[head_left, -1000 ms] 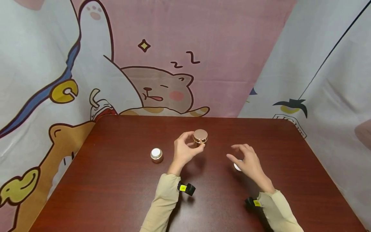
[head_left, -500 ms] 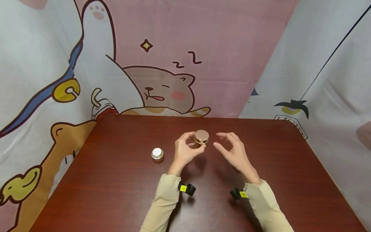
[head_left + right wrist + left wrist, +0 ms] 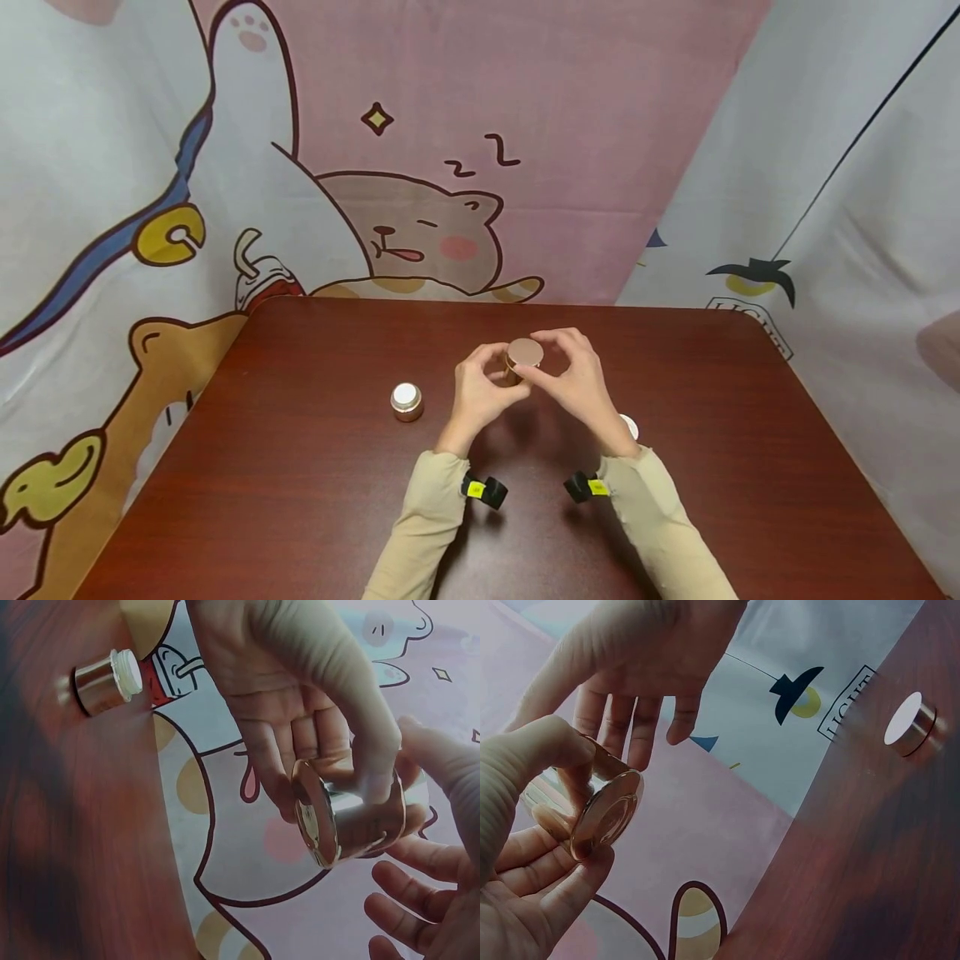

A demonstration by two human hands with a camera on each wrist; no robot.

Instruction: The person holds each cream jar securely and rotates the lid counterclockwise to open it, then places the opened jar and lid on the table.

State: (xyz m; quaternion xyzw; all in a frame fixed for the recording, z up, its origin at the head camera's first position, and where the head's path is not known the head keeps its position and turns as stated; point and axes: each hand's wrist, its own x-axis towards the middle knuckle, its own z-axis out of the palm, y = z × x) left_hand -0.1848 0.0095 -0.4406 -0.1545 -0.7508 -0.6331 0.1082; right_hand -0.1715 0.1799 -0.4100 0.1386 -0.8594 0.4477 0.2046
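Observation:
A shiny gold cosmetic jar with a flat rose-gold lid [image 3: 524, 352] is held up above the table. My left hand [image 3: 480, 396] grips the jar body [image 3: 352, 825], thumb on one side and fingers on the other. From the right, my right hand [image 3: 581, 383] pinches the lid between thumb and forefinger, its other fingers spread. The jar's round base [image 3: 615, 810] faces the camera in the left wrist view. Left of the hands stands a smaller gold jar [image 3: 407, 402] with a white top; its threaded-looking white neck [image 3: 130, 673] shows in the right wrist view.
A small gold cylinder [image 3: 911, 724] with a pale round top stands on the brown table [image 3: 315, 500], partly behind my right wrist in the head view. A cartoon-printed cloth [image 3: 585, 167] hangs beyond the table's far edge. A black camera sits at each wrist.
My right hand has moved left from over the small cylinder to the held jar and has taken hold of its lid. My left hand has stayed nearly still with the jar.

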